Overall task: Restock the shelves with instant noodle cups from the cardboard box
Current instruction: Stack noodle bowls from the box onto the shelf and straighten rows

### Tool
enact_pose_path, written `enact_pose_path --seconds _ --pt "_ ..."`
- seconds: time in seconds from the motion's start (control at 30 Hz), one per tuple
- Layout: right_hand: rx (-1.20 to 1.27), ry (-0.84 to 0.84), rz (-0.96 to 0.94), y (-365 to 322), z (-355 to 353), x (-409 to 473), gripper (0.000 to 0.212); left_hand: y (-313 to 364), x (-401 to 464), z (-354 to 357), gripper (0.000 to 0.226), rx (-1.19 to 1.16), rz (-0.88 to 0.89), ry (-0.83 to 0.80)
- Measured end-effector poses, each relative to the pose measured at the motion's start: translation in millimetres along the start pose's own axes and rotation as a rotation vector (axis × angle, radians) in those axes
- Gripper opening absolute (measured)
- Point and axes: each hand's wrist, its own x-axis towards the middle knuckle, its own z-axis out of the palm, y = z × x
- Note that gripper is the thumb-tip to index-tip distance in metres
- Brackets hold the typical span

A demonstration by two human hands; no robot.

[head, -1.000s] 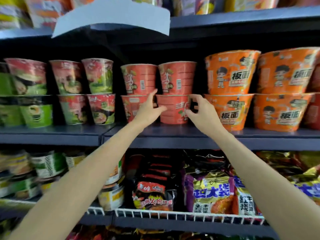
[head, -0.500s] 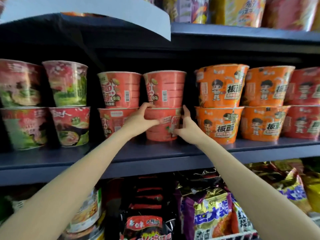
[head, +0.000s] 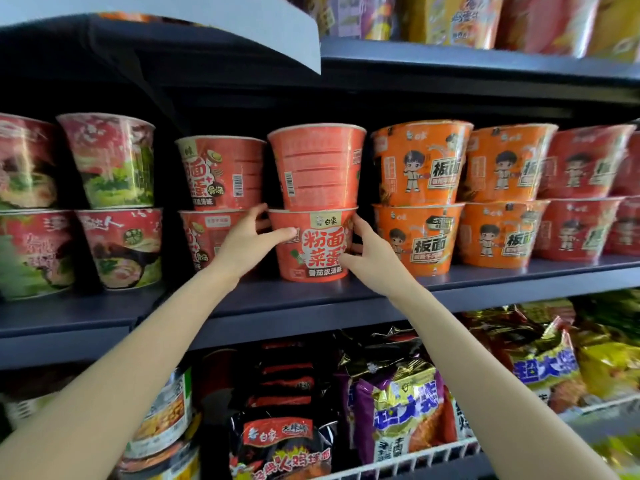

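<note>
Dark blue shop shelves fill my view, and the middle shelf (head: 346, 299) carries noodle cups stacked two high. On my left stand the red and green cups (head: 114, 202), and just beside my left hand is another red pair (head: 221, 174). On my right the orange cups (head: 419, 199) stand very close, almost touching my right fingers. A white paper sign (head: 207, 15) hangs over the upper shelf edge at the top left. Below, the lower shelf holds noodle bags (head: 398, 403) behind a white wire rail (head: 398, 459).

I hold the bottom red cup (head: 313, 245) between both hands. My left hand (head: 249, 240) presses on its left side, with the thumb across the front and the fingers going behind. My right hand (head: 370, 258) presses on its right side, the fingers wrapped around the wall. Both hands are closed on this cup. It stands on the shelf near the front edge, with its label facing me. A second red cup (head: 317, 164) sits on top of it, with the barcode side to the front.

The gaps on both sides are narrow. Some bare shelf stays in front of the cup, and dark open room is above the top cup.
</note>
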Motion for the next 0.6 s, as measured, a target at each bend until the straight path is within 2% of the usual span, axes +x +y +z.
enact_pose_path --seconds 0.23,0.47,0.53,0.6 --pt "-0.005 -0.02 -0.004 -1 -11 -13 0.075 -2 1 6 0.078 -0.049 -0.013 0.006" --pt "-0.007 0.011 -0.03 -3 -12 -23 0.071 4 -3 7 0.062 -0.1 -0.024 -0.021" --pt "-0.002 0.121 -0.058 -8 -17 -24 0.064 9 -5 6 0.06 -0.067 -0.014 -0.046" --pt "-0.052 0.313 -0.125 -14 -23 -20 0.057 14 -4 4 0.064 0.032 0.01 -0.01"
